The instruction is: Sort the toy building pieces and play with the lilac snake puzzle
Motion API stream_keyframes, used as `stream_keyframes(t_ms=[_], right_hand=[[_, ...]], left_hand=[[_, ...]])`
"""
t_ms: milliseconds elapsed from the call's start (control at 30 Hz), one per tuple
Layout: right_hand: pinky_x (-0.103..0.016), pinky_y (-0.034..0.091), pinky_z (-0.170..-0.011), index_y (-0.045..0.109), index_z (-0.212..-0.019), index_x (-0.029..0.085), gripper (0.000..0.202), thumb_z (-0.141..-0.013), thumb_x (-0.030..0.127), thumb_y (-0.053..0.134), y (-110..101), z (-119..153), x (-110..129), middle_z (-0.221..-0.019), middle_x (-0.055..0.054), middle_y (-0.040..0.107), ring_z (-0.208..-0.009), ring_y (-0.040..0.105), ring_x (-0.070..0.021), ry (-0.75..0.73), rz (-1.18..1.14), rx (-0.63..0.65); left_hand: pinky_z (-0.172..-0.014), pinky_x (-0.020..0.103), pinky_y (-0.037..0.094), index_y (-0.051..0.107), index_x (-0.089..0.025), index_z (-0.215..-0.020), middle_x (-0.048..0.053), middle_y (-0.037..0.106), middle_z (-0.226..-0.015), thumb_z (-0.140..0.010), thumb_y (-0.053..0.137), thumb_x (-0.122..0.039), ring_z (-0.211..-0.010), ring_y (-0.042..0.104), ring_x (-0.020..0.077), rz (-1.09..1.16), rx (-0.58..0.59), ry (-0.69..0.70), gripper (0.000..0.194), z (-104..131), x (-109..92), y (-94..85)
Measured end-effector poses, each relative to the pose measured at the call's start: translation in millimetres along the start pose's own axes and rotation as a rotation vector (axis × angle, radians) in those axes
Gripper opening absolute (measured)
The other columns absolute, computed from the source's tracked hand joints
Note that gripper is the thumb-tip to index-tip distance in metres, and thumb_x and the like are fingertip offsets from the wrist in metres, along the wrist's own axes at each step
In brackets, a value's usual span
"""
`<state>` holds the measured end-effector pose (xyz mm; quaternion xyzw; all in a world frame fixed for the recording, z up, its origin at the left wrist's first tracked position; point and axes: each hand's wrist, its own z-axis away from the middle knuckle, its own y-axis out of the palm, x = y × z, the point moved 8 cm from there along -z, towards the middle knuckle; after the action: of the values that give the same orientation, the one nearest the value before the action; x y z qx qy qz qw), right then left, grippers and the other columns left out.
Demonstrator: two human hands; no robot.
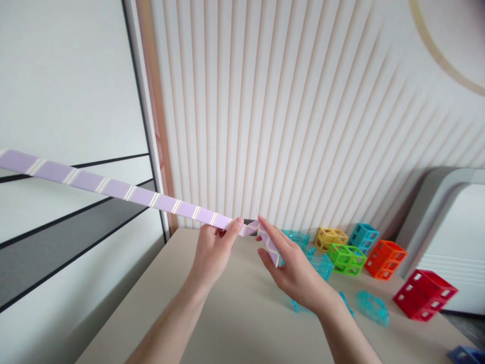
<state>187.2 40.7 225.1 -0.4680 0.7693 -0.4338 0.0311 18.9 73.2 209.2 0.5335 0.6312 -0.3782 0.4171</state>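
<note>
A long snake puzzle of lilac wedge segments with pale seams stretches straight from the left edge to my hands. My left hand is closed on it near the end of the straight run, thumb on top. Past that thumb the segments bend in a zigzag, and the short end slants down to the right. My right hand grips this bent end between its thumb and fingers. The puzzle is held up in the air above the beige table. Its far left end lies outside the view.
On the table's right stand open-frame block stacks: yellow, blue, green, orange and red. Translucent teal pieces lie nearby. A ribbed wall rises behind; a white panel borders the left.
</note>
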Motion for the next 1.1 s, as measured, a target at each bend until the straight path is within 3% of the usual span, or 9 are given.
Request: stream_keyframes(t_ms=[267,400,533,633,733,833,933,1000,1100], right_hand=[[-0.035,0.059,-0.077,0.056,-0.136,0.021,0.038,-0.098,0.026,0.056,-9,2,-4,-0.101,-0.01,0.077,-0.083,0.074,-0.0234,-0.06,0.201,-0.157],[-0.03,0.058,-0.069,0.069,-0.107,0.021,0.024,-0.098,0.039,0.056,-23,3,-6,-0.099,-0.009,0.079,-0.08,0.075,-0.023,0.079,0.156,-0.268],[-0.027,0.053,-0.06,0.073,-0.091,0.021,0.029,-0.096,0.045,0.058,-28,3,-12,-0.081,-0.005,0.078,-0.064,0.072,-0.02,0.212,0.13,-0.263],[-0.027,0.045,-0.05,0.068,-0.063,0.02,0.047,-0.093,0.054,0.057,-31,4,-19,-0.053,-0.004,0.067,-0.046,0.062,-0.0175,0.334,0.118,-0.282],[-0.025,0.034,-0.041,0.052,-0.044,0.021,0.065,-0.092,0.065,0.051,-17,7,-35,-0.035,-0.001,0.051,-0.033,0.048,-0.0128,0.53,-0.166,-0.22],[-0.022,0.029,-0.038,0.044,-0.041,0.022,0.071,-0.094,0.071,0.042,12,6,-39,-0.029,0.003,0.042,-0.028,0.04,-0.0093,0.633,-0.578,-0.048],[-0.022,0.035,-0.041,0.049,-0.049,0.021,0.066,-0.096,0.067,0.042,20,3,-35,-0.033,0.003,0.046,-0.033,0.047,-0.0105,0.591,-0.67,-0.009],[-0.023,0.042,-0.047,0.059,-0.065,0.02,0.051,-0.097,0.058,0.049,5,1,-33,-0.047,0.001,0.058,-0.044,0.055,-0.0131,0.506,-0.525,-0.134],[-0.031,0.052,-0.068,0.065,-0.085,0.02,0.022,-0.096,0.038,0.059,-37,5,-14,-0.079,-0.006,0.071,-0.074,0.067,-0.0196,0.232,-0.13,-0.463]], left_hand=[[-0.042,0.023,0.024,0.048,-0.02,-0.062,-0.008,0.035,-0.045,-0.086,0.066,-0.056,-0.042,0.032,0.0082,0.095,0.074,-0.06,0.047,0,9,12.9],[-0.043,0.022,0.024,0.052,-0.019,-0.062,-0.007,0.038,-0.043,-0.086,0.066,-0.058,-0.042,0.035,0.0081,0.089,0.118,-0.087,0.048,4,10,23.5],[-0.042,0.023,0.025,0.051,-0.019,-0.06,-0.007,0.039,-0.042,-0.084,0.066,-0.059,-0.041,0.036,0.0084,0.093,0.116,-0.101,0.05,8,10,29.1],[-0.043,0.023,0.026,0.053,-0.019,-0.062,-0.007,0.041,-0.043,-0.086,0.065,-0.058,-0.041,0.037,0.0087,0.115,0.108,-0.095,0.047,9,9,28.3],[-0.044,0.023,0.026,0.053,-0.019,-0.062,-0.007,0.039,-0.042,-0.09,0.061,-0.056,-0.041,0.035,0.0082,0.138,0.083,-0.053,0.047,9,6,24.2],[-0.042,0.022,0.025,0.055,-0.019,-0.069,-0.008,0.037,-0.045,-0.091,0.062,-0.052,-0.04,0.034,0.0074,0.182,0.04,0.009,0.041,8,1,19.6],[-0.04,0.021,0.024,0.05,-0.02,-0.069,-0.01,0.037,-0.049,-0.091,0.064,-0.049,-0.038,0.036,0.006,0.206,0.014,0.038,0.039,8,-1,17.6],[-0.039,0.021,0.025,0.044,-0.021,-0.066,-0.01,0.035,-0.05,-0.091,0.065,-0.047,-0.038,0.036,0.0053,0.202,-0.01,0.028,0.042,7,0,15.8],[-0.039,0.02,0.024,0.04,-0.021,-0.063,-0.011,0.032,-0.049,-0.091,0.066,-0.044,-0.037,0.034,0.0044,0.226,-0.076,0.01,0.044,6,5,10.1]])
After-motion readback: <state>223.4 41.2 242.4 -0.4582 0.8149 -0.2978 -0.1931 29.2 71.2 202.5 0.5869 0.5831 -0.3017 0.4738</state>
